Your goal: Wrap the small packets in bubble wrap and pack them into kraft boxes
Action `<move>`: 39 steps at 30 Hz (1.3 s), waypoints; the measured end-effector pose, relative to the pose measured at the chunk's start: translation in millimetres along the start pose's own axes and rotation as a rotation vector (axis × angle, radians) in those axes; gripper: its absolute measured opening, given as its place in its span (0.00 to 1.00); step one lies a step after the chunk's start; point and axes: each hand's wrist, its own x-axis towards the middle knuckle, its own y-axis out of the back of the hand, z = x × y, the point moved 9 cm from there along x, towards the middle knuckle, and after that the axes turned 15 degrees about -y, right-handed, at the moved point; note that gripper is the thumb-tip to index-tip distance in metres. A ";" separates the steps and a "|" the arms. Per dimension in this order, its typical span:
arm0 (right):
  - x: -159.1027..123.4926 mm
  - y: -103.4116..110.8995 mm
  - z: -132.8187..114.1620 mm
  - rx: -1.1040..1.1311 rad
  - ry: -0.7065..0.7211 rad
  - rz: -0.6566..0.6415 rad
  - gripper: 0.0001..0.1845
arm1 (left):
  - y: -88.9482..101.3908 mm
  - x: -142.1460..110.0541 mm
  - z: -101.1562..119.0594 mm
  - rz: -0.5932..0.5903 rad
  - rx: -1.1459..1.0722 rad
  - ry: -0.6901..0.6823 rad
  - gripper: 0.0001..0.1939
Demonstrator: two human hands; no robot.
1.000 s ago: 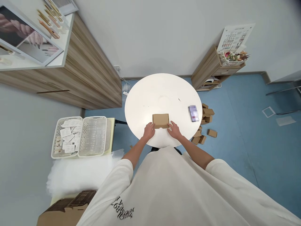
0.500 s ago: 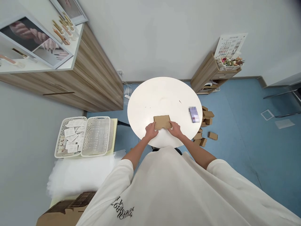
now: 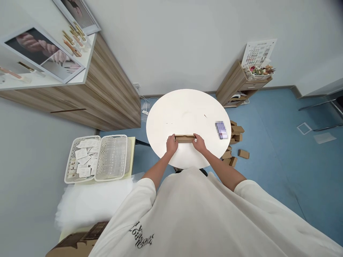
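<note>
A small brown cardboard box [image 3: 184,139] is at the near part of the round white table [image 3: 184,107], tipped so that a narrow side faces me. My left hand [image 3: 172,144] grips its left end, the thumb on the near side. At the right end my right hand [image 3: 199,143] is closed on the box in the same way. The fingertips behind the box are partly hidden. A phone-like purple item [image 3: 221,130], blurred by pixels, lies on the table to the right.
Several cardboard boxes [image 3: 235,134] lie on the blue floor right of the table. On the left, two white baskets [image 3: 111,157] stand above a pile of translucent white bags [image 3: 91,200]. A wooden cabinet [image 3: 112,89] rises at the back left, a smaller one [image 3: 233,82] at the back right.
The box lay flat with its broad top showing; it has been tipped up, so a narrow side shows. Both hands have moved from its near corners to close round its ends.
</note>
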 end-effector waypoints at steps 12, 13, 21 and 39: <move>0.0 1.5 -2.8 0.027 0.044 0.033 0.25 | 3.6 8.8 1.9 -0.071 0.060 -0.024 0.12; 0.2 1.9 -3.8 0.032 0.045 0.033 0.25 | 2.9 9.9 1.1 -0.074 0.046 -0.020 0.12; -1.1 4.9 -7.3 0.011 0.087 0.033 0.25 | 4.9 12.2 6.4 -0.083 0.034 -0.143 0.15; -6.4 9.4 -12.6 -0.146 0.197 -0.081 0.27 | 8.9 8.4 9.1 -0.202 0.063 -0.260 0.19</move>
